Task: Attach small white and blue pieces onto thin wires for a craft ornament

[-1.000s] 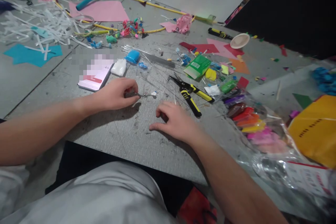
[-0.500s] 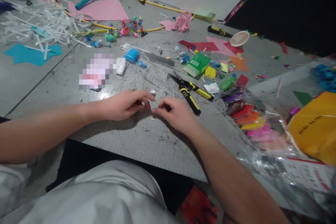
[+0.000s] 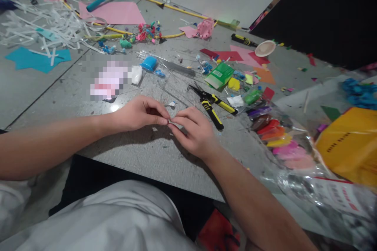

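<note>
Grey table (image 3: 188, 172) sat under both hands. Left hand (image 3: 140, 113) pinched a tiny piece (image 3: 169, 121) between thumb and forefinger; right hand (image 3: 196, 131) met it there, thumb and fingertips closed on the same spot. Piece too small to identify. Small white bit (image 3: 172, 104) lay just beyond the fingertips. Pliers (image 3: 207, 96), handles apart, lay near the right hand; white packet (image 3: 136, 75) lay beyond the left.
</note>
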`<state>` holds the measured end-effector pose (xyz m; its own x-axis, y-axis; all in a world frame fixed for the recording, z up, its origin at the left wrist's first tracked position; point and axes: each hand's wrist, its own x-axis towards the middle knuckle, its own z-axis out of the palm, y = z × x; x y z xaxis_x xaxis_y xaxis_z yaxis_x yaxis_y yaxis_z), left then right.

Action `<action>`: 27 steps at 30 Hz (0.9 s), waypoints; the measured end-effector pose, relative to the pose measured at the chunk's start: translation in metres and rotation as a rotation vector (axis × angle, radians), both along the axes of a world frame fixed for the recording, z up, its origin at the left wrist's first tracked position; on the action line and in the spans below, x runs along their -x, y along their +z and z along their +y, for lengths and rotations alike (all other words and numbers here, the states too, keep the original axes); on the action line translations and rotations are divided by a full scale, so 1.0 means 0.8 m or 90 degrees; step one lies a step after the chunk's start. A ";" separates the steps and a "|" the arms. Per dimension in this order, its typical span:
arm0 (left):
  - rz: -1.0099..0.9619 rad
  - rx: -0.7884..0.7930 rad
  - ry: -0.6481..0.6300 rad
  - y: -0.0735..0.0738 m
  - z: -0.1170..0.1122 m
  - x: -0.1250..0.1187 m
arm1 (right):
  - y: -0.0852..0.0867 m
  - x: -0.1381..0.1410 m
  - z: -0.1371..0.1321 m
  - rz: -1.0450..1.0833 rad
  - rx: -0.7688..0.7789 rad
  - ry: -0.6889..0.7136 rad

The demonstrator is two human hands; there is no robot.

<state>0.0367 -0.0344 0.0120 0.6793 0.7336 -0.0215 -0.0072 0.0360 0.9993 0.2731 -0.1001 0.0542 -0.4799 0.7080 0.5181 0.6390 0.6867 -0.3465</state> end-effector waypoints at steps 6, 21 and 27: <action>-0.022 0.111 0.016 -0.004 -0.004 -0.003 | -0.001 0.003 -0.001 0.021 -0.021 -0.020; 0.051 0.026 -0.035 -0.001 -0.007 -0.003 | 0.007 0.005 -0.005 -0.070 0.007 0.023; 0.021 0.040 -0.027 -0.005 -0.008 -0.003 | 0.006 -0.002 -0.003 -0.048 0.131 -0.044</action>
<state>0.0392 -0.0405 0.0076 0.7081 0.7003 -0.0904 0.0292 0.0988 0.9947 0.2744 -0.1023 0.0587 -0.4580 0.8277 0.3244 0.7118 0.5600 -0.4239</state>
